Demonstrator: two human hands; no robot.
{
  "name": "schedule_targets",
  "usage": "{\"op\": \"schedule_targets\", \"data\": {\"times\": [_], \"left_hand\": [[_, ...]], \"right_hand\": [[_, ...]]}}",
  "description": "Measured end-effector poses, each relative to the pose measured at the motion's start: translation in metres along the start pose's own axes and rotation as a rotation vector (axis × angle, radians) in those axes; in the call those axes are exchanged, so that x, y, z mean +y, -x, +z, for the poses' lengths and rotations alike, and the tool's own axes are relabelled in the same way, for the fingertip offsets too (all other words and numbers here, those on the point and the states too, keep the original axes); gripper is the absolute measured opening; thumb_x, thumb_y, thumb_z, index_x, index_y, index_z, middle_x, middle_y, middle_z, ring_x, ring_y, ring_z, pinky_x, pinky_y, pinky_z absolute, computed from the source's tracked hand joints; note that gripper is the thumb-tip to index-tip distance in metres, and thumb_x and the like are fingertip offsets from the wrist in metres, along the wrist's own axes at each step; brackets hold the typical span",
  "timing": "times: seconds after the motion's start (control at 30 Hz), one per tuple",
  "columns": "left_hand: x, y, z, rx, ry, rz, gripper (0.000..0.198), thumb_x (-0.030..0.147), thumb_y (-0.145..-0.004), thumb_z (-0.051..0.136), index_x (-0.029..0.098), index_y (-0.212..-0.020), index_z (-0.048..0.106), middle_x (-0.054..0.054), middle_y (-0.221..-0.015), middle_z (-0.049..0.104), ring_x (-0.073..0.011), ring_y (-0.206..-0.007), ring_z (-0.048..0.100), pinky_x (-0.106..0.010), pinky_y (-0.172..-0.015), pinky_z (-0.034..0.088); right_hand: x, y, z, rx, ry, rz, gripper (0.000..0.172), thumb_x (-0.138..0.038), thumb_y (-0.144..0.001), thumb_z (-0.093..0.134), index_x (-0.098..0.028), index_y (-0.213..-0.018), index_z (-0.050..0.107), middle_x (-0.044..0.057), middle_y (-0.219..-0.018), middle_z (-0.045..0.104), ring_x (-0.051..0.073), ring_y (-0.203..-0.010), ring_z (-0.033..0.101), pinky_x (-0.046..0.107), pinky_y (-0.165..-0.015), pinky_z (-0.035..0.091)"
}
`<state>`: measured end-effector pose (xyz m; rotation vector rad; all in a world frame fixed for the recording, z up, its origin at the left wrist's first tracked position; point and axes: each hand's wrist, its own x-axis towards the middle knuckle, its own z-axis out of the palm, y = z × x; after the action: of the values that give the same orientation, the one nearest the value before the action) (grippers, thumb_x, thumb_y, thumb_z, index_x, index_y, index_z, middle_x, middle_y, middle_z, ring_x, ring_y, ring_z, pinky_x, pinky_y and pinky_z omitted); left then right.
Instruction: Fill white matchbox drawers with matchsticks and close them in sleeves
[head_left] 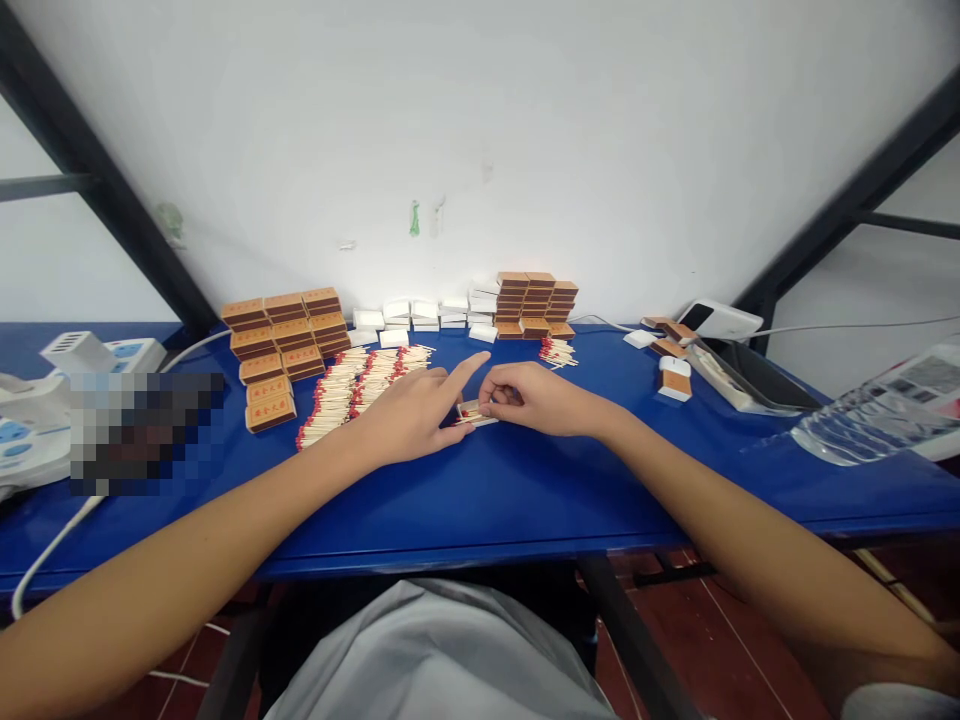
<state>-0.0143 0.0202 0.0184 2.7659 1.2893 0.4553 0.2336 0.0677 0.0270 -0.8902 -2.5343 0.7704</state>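
Note:
A small white matchbox tray (pixel 482 421) lies on the blue table between my two hands, with a few red match heads showing in it. My left hand (pixel 412 412) grips the tray's left end, its thumb along the near side and its index finger stretched out past it. Over the tray's right part, my right hand (pixel 529 397) is closed in a pinch; its fingertips hide whatever they hold. Just left and behind my left hand lie long rows of loose matches (pixel 334 400), heads in red. A smaller heap of matches (pixel 559 352) sits behind my right hand.
Stacked brown matchboxes (pixel 281 335) stand at the back left, and another matchbox stack (pixel 532 305) at the back centre. White trays (pixel 412 313) line the wall between them. Power strips (pixel 37 420) are at left; a white device (pixel 720 318) and plastic wrapping (pixel 862 425) lie right.

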Motion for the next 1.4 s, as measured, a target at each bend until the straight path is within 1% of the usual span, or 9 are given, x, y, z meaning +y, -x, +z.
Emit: {"op": "schedule_targets", "data": {"times": [0.2,0.33,0.43,0.53,0.6,0.87,1.1,1.27,1.4], "left_hand": [[-0.001,-0.001,0.002,0.006,-0.005,0.010,0.087,0.041,-0.102,0.065,0.024,-0.173,0.019,-0.011,-0.119,0.075,-0.0326,-0.115,0.070,-0.045,-0.098,0.055],[-0.002,-0.001,0.002,0.011,0.014,0.017,0.086,0.040,-0.102,0.065,0.025,-0.173,0.019,-0.011,-0.119,0.075,-0.0325,-0.116,0.070,-0.045,-0.100,0.055],[-0.002,-0.001,0.001,-0.001,0.018,0.016,0.086,0.038,-0.101,0.063,0.024,-0.173,0.018,-0.011,-0.119,0.075,-0.0331,-0.117,0.070,-0.047,-0.101,0.055],[-0.002,-0.002,0.000,-0.012,0.008,0.032,0.089,0.032,-0.099,0.063,0.025,-0.173,0.015,-0.011,-0.122,0.074,-0.0328,-0.116,0.069,-0.046,-0.100,0.055],[-0.003,-0.002,0.000,-0.010,0.002,0.037,0.090,0.029,-0.098,0.063,0.025,-0.173,0.015,-0.011,-0.122,0.073,-0.0329,-0.117,0.069,-0.046,-0.100,0.055],[-0.001,-0.002,0.000,-0.009,-0.002,0.018,0.090,0.031,-0.098,0.064,0.023,-0.174,0.016,-0.012,-0.119,0.074,-0.0335,-0.119,0.069,-0.048,-0.102,0.055],[-0.002,-0.001,0.003,0.021,0.016,0.021,0.084,0.039,-0.101,0.063,0.026,-0.173,0.020,-0.009,-0.115,0.075,-0.0312,-0.114,0.070,-0.044,-0.099,0.055],[-0.003,-0.001,0.002,0.008,-0.007,0.014,0.086,0.041,-0.100,0.066,0.026,-0.173,0.022,-0.010,-0.117,0.074,-0.0321,-0.113,0.070,-0.044,-0.099,0.054],[-0.003,-0.002,0.000,-0.012,-0.017,0.001,0.086,0.041,-0.100,0.065,0.024,-0.173,0.022,-0.011,-0.116,0.074,-0.0326,-0.114,0.070,-0.046,-0.100,0.054]], "right_hand": [[-0.012,-0.003,0.008,0.016,-0.079,-0.097,0.012,-0.032,-0.096,0.070,-0.020,-0.097,0.074,-0.001,-0.078,0.061,0.015,-0.068,0.051,0.029,-0.064,0.040],[-0.014,-0.003,0.009,0.010,-0.074,-0.115,0.010,-0.026,-0.098,0.064,-0.020,-0.095,0.072,0.001,-0.084,0.066,0.016,-0.070,0.053,0.029,-0.066,0.041],[-0.016,-0.001,0.008,0.036,-0.056,-0.091,0.016,-0.034,-0.100,0.066,-0.021,-0.092,0.070,0.000,-0.079,0.063,0.016,-0.067,0.052,0.030,-0.064,0.041],[-0.019,-0.001,0.011,0.070,-0.024,-0.072,0.027,-0.046,-0.094,0.075,-0.021,-0.088,0.067,-0.002,-0.072,0.056,0.015,-0.065,0.048,0.029,-0.061,0.037],[-0.022,-0.001,0.014,0.080,0.001,-0.065,0.029,-0.045,-0.092,0.078,-0.021,-0.084,0.065,-0.002,-0.074,0.057,0.015,-0.066,0.049,0.029,-0.062,0.036],[-0.020,-0.003,0.019,0.060,0.026,-0.078,0.015,-0.023,-0.093,0.065,-0.021,-0.079,0.061,-0.001,-0.075,0.058,0.014,-0.067,0.050,0.029,-0.064,0.037],[-0.014,-0.001,0.010,0.038,0.059,-0.096,0.020,-0.030,-0.096,0.065,-0.022,-0.080,0.059,-0.002,-0.072,0.056,0.014,-0.065,0.049,0.030,-0.062,0.036],[-0.017,-0.001,0.012,0.059,0.027,-0.109,0.013,-0.029,-0.096,0.065,-0.022,-0.086,0.065,-0.003,-0.071,0.052,0.014,-0.064,0.047,0.030,-0.062,0.036],[-0.019,-0.001,0.012,0.061,0.052,-0.118,0.009,-0.027,-0.094,0.068,-0.021,-0.088,0.067,-0.002,-0.075,0.056,0.015,-0.067,0.050,0.030,-0.064,0.038]]}}
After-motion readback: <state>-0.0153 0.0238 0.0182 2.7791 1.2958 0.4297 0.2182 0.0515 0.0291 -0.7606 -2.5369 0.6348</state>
